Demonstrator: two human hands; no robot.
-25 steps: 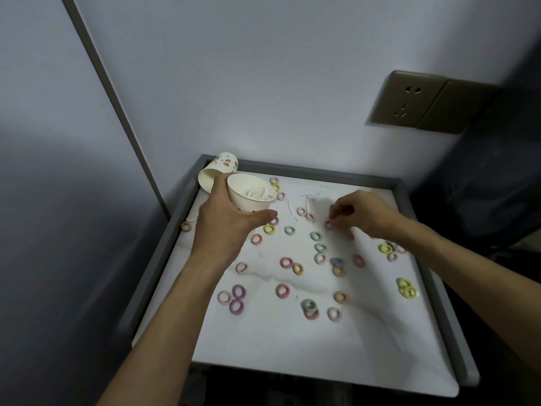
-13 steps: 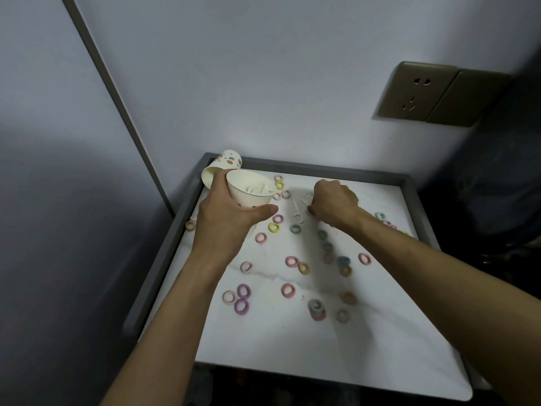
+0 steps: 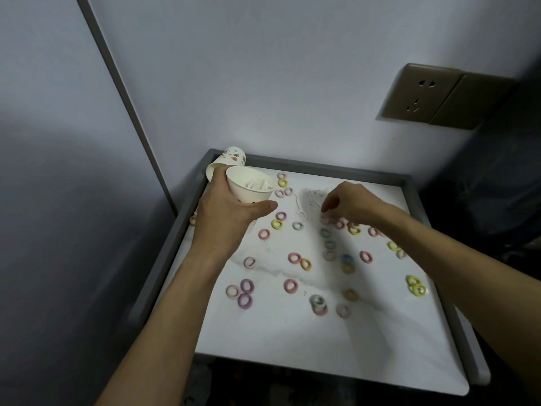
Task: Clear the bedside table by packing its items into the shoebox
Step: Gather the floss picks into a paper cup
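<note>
Left grip clamped round my tilted white paper cup, 11 o'clock on white marbled surface. Right grip curled over small pale pink ring, 1 o'clock; pinched or not, I cannot tell. Best: bring cup mouth close. Shoebox unseen.

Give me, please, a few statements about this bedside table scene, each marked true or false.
1. The left hand grips a paper cup. True.
2. A second cup stands upright at the table's near right corner. False: it lies on its side at the far left corner.
3. The right hand is down among the coloured rings. True.
4. Only one ring lies on the table. False: many are scattered across it.
5. A wall socket sits above the table. True.
</note>
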